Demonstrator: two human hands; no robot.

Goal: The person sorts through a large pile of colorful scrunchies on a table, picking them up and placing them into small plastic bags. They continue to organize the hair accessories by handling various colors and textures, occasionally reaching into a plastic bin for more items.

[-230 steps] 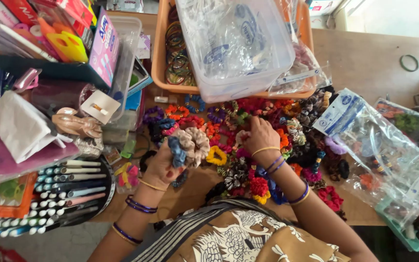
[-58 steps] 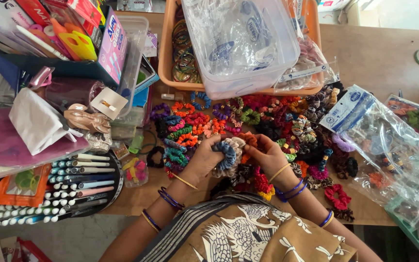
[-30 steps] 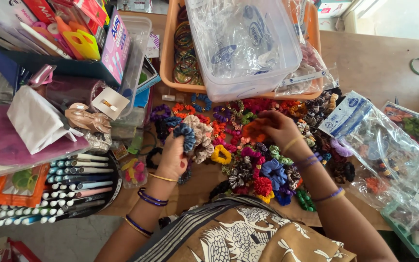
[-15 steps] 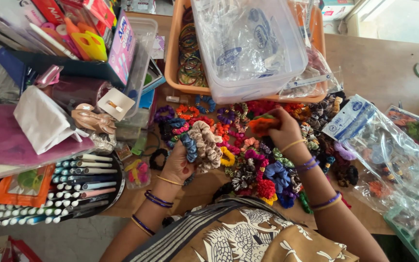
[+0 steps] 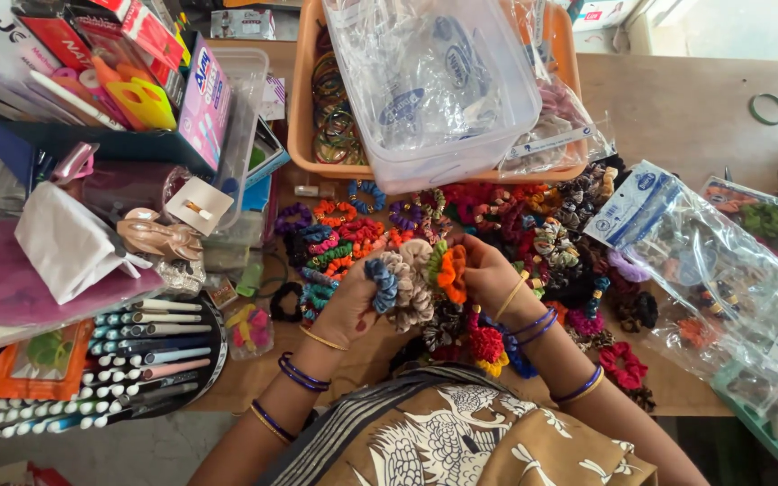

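Both hands meet at the middle of the frame: the left hand (image 5: 346,306) is closed around a bunch of scrunchies (image 5: 402,283) in beige, blue and grey, and the right hand (image 5: 488,274) pinches an orange scrunchie (image 5: 451,273) against that bunch. Behind them, across the centre of the wooden table (image 5: 695,108), spreads a heap of loose scrunchies (image 5: 497,211) in many colours. At top centre an orange basket (image 5: 303,135) holds a clear plastic tub (image 5: 434,81) and bangles (image 5: 330,99). Clear plastic bags (image 5: 704,261) lie at the right. A round tray of pens (image 5: 128,355) sits at lower left.
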